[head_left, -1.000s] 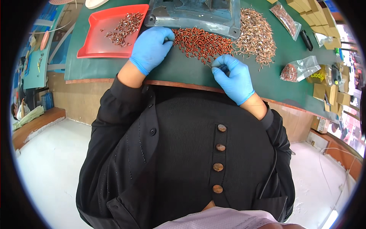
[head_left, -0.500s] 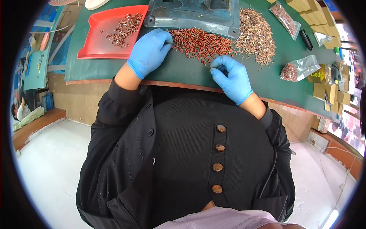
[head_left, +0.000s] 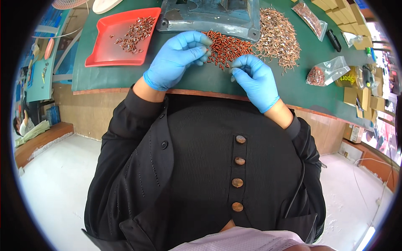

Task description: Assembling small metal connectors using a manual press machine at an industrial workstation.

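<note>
The small red-brown pieces [head_left: 230,49] look like short, slim rods, slightly glossy, with pale glints among them, jumbled in a heap on the green table [head_left: 211,79] in front of a blue-grey metal block [head_left: 209,19]. By the heap's left side, the gloved left hand [head_left: 172,60] has thumb and fingertips close together; the gloved right hand [head_left: 258,81] curls similarly nearby. Whether either pinches a piece, I can't tell.

Bright, fairly even light nearly washes out the white floor [head_left: 58,180], with a glaring streak [head_left: 367,239] at lower right. Fisheye distortion bows the worktop [head_left: 205,81] inside a black rim; the right edge smears, and tiny pieces in the red-brown pile [head_left: 228,48] lack crispness.
</note>
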Motion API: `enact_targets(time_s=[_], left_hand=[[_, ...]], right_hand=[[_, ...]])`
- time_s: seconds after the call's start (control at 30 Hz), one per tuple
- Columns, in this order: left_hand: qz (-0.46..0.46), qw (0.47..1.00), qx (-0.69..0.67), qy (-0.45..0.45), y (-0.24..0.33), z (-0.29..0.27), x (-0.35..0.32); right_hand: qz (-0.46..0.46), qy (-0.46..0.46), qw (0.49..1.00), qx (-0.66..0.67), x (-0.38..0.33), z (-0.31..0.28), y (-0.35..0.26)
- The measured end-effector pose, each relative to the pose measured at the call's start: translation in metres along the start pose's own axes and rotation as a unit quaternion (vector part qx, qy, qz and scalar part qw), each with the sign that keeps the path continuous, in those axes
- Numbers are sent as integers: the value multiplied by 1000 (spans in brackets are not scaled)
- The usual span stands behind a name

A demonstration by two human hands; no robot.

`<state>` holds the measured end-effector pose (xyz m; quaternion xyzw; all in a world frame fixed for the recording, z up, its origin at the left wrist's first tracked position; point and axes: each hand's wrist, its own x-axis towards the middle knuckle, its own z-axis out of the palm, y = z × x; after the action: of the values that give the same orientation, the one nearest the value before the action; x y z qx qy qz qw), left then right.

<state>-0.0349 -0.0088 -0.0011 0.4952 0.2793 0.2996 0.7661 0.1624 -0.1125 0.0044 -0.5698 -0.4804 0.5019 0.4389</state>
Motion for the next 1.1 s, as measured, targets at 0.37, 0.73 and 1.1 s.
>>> enact_targets(time_s=[0.37, 0.73, 1.1], left_hand=[[62, 998, -7, -4, 0, 11, -8], [73, 992, -103, 2, 26, 21, -75], [100, 989, -111, 6, 20, 13, -94]], right_hand=[[-21, -8, 985, 171, 6, 16, -11], [108, 22, 924, 365, -30, 76, -64], [-1, 100, 972, 214, -30, 102, -51]])
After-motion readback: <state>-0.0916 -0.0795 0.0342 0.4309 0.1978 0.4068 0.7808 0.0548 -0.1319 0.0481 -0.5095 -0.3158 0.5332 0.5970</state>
